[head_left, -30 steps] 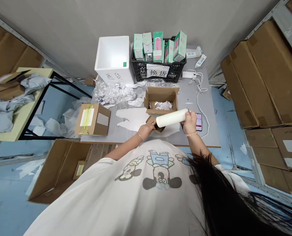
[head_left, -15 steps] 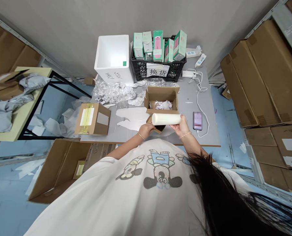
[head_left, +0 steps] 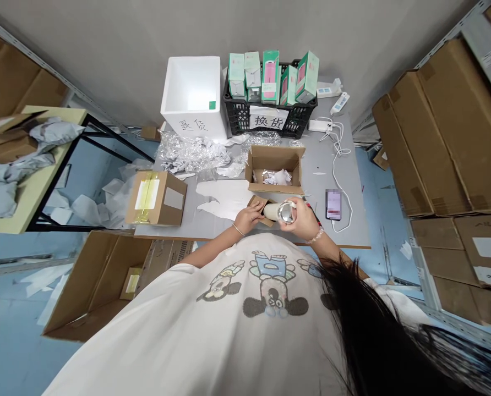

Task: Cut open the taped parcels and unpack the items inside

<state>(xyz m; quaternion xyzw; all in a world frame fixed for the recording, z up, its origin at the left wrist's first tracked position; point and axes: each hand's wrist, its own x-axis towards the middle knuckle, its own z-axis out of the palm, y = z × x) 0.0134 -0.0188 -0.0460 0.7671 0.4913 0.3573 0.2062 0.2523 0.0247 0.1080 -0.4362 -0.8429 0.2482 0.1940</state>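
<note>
My right hand [head_left: 301, 219] grips a cream-white cylinder [head_left: 275, 212], turned so its shiny metal end [head_left: 287, 212] faces up toward me. A slim dark handle with some red on it [head_left: 312, 212] sticks out past that hand, but I cannot tell what tool it is. My left hand [head_left: 249, 218] sits at the cylinder's far end, with its fingers over a small brown cardboard piece [head_left: 257, 208]. The cardboard is partly hidden by my fingers and the cylinder. Both hands are over the front edge of a grey table [head_left: 315, 159].
An open cardboard box [head_left: 274, 170] with crumpled white paper stands just beyond my hands. A taped carton [head_left: 157, 199], bubble wrap [head_left: 191, 154], a phone on a white cable [head_left: 333, 204], a white foam box [head_left: 192, 93] and a black crate of green boxes [head_left: 270, 118] share the table.
The cylinder has swung from lying across my hands to pointing its metal end up toward me. My right hand has turned with it and moved left, closer to my left hand.
</note>
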